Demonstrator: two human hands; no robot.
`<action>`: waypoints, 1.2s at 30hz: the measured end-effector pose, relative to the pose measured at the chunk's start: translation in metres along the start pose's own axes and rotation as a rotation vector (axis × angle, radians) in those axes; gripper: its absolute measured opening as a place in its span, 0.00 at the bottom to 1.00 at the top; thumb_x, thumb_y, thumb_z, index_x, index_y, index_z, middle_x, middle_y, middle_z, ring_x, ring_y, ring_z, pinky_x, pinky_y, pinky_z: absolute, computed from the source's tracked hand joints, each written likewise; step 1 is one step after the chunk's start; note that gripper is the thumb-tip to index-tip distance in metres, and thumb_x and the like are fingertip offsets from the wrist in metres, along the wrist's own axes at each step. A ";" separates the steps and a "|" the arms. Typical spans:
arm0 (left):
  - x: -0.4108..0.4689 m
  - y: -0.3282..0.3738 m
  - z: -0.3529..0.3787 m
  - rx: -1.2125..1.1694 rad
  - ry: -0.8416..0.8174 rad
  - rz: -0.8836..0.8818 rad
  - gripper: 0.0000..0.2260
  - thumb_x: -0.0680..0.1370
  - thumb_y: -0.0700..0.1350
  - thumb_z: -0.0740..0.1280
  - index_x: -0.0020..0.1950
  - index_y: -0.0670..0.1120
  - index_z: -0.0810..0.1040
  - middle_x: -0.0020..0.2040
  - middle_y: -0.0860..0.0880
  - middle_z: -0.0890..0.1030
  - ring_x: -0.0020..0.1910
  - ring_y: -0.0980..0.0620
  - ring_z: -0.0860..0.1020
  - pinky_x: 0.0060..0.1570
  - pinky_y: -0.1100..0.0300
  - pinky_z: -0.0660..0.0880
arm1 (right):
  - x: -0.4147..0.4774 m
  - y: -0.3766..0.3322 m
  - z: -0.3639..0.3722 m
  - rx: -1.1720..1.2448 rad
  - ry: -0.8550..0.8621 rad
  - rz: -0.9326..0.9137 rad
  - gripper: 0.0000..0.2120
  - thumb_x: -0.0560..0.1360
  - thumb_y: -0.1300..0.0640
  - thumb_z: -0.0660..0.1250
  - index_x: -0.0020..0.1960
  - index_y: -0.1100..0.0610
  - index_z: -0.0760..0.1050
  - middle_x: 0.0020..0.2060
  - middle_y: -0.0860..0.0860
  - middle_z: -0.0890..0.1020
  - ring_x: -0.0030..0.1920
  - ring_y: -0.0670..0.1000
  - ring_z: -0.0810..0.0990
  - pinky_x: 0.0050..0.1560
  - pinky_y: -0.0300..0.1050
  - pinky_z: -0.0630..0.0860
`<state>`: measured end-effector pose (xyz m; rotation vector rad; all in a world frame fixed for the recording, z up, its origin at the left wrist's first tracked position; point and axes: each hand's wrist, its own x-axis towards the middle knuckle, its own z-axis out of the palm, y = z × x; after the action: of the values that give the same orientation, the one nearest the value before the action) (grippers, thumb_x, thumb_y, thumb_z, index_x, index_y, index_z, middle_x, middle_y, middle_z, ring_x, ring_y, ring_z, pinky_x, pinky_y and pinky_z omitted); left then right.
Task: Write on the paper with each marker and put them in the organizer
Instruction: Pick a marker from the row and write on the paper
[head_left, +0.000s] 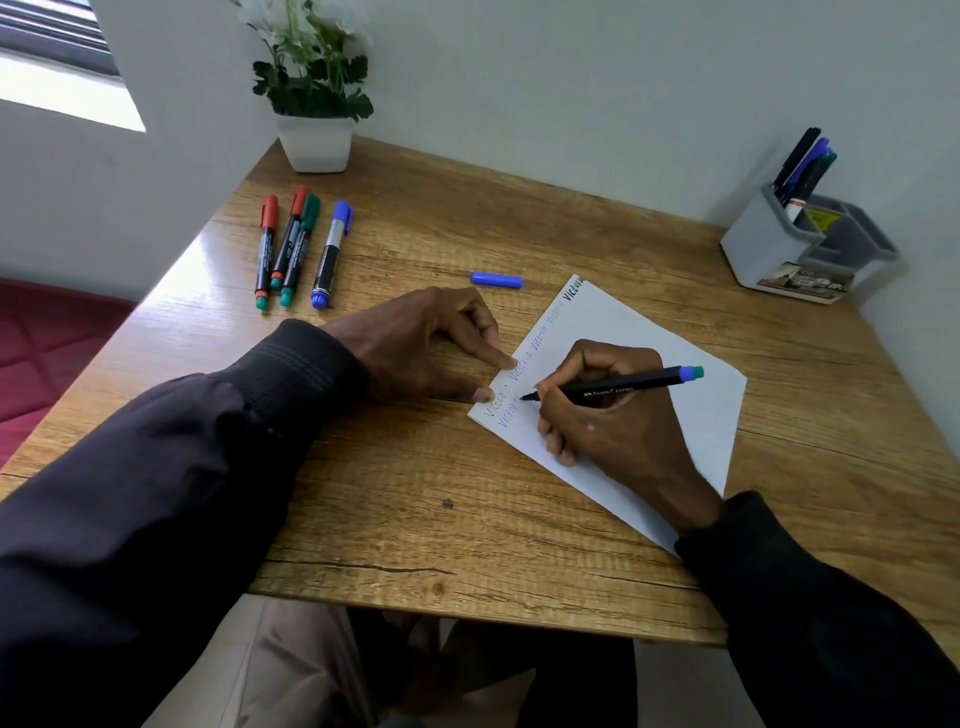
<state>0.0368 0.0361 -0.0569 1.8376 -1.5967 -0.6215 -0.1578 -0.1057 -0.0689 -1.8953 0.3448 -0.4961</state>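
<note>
We are gripping the black marker (613, 387) in our right hand (618, 415), fingers curled round its barrel, its tip touching the paper (649, 332) beside the written lines. Our left hand (421, 343) is lying palm down on the table (467, 519), grasping nothing, forefinger and thumb pressing the sheet's near-left edge. A blue cap (497, 280) is lying just beyond; the organizer (769, 244) is standing far right.

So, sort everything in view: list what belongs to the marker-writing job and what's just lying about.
Job in hand:
paper
uncapped marker, tip on the paper
loose blue cap
four capped markers
organizer

Just lying about:
potted plant
red seat
</note>
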 end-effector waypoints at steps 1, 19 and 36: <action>0.000 0.000 0.000 0.008 0.000 -0.001 0.16 0.71 0.49 0.76 0.58 0.56 0.83 0.57 0.59 0.75 0.57 0.65 0.72 0.53 0.79 0.69 | 0.000 0.000 0.000 -0.004 -0.002 -0.013 0.09 0.78 0.70 0.71 0.39 0.62 0.80 0.28 0.56 0.82 0.24 0.56 0.82 0.24 0.42 0.75; -0.001 0.006 -0.002 -0.021 -0.004 -0.081 0.15 0.73 0.50 0.74 0.59 0.58 0.82 0.57 0.60 0.75 0.57 0.65 0.72 0.53 0.77 0.71 | 0.011 -0.001 -0.018 0.354 0.152 0.045 0.05 0.80 0.70 0.67 0.49 0.70 0.81 0.38 0.64 0.84 0.34 0.58 0.82 0.35 0.44 0.79; 0.058 -0.004 -0.001 0.083 0.507 -0.258 0.10 0.73 0.44 0.75 0.54 0.49 0.85 0.54 0.50 0.79 0.53 0.54 0.77 0.53 0.56 0.78 | 0.036 0.004 -0.055 0.392 0.200 0.008 0.09 0.81 0.68 0.65 0.55 0.65 0.84 0.49 0.64 0.87 0.44 0.63 0.87 0.43 0.45 0.82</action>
<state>0.0491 -0.0202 -0.0561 2.0725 -1.0762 -0.1687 -0.1535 -0.1685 -0.0491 -1.4690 0.3562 -0.6961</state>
